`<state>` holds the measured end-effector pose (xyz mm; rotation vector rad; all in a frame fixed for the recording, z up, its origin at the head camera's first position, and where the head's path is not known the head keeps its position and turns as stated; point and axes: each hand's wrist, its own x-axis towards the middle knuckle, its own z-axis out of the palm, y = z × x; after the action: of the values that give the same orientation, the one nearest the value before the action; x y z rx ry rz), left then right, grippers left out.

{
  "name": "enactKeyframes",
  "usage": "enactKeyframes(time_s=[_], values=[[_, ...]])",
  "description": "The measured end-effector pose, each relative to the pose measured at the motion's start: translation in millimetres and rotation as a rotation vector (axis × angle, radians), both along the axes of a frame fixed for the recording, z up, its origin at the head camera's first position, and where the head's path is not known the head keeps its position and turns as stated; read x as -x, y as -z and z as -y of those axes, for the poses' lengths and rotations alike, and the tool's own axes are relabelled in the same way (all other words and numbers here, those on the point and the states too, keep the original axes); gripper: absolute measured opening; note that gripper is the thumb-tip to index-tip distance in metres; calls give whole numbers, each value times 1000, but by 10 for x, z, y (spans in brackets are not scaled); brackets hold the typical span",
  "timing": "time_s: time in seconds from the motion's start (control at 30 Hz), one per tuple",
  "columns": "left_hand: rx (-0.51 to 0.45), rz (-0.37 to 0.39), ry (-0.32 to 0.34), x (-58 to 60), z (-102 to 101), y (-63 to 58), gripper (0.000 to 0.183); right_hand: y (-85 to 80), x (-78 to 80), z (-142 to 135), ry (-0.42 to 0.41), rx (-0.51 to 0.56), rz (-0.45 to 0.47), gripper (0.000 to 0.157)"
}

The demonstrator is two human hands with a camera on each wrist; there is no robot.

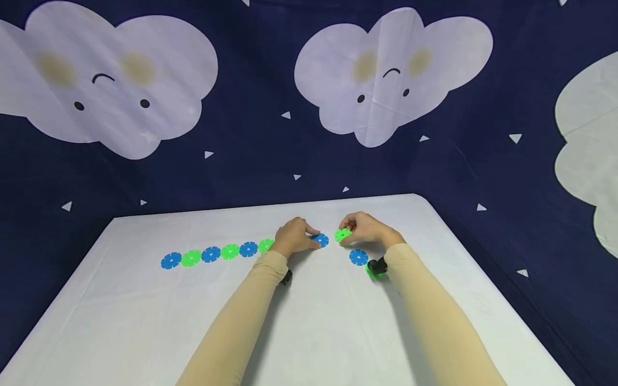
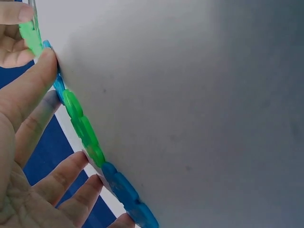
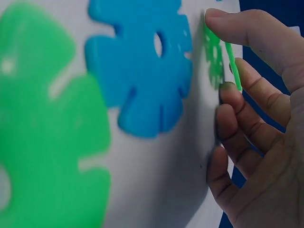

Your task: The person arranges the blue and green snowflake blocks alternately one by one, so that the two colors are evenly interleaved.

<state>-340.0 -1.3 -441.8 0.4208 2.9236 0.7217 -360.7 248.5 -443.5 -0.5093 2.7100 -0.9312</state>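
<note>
Flat plastic snowflake discs with notched rims lie in a row on the white table (image 1: 318, 332). My left hand (image 1: 293, 237) is at the row's right end, its thumb and forefinger pinching the edges of a blue snowflake disc (image 1: 321, 240). In the left wrist view, its other fingers reach along the green snowflake disc (image 2: 83, 127) beside it. Just to the right, my right hand (image 1: 368, 228) pinches a green snowflake disc (image 1: 342, 235) between thumb and fingers. The right wrist view shows a thin green edge at the fingers and a blurred green shape beside it.
Left of the hands the row alternates blue (image 1: 171, 261) and green discs (image 1: 191, 258). Below my right hand lie a blue disc (image 1: 358, 257) and a green disc (image 1: 374, 272), the latter partly covered by the wrist camera. A dark blue cloud-print curtain (image 1: 251, 161) hangs behind the table.
</note>
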Motion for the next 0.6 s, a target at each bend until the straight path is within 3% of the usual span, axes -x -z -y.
enactKeyframes(time_s=[0.6], values=[[-6,2,12,0,21,-8,40,-66,-46,175,-43,-21,107,41]])
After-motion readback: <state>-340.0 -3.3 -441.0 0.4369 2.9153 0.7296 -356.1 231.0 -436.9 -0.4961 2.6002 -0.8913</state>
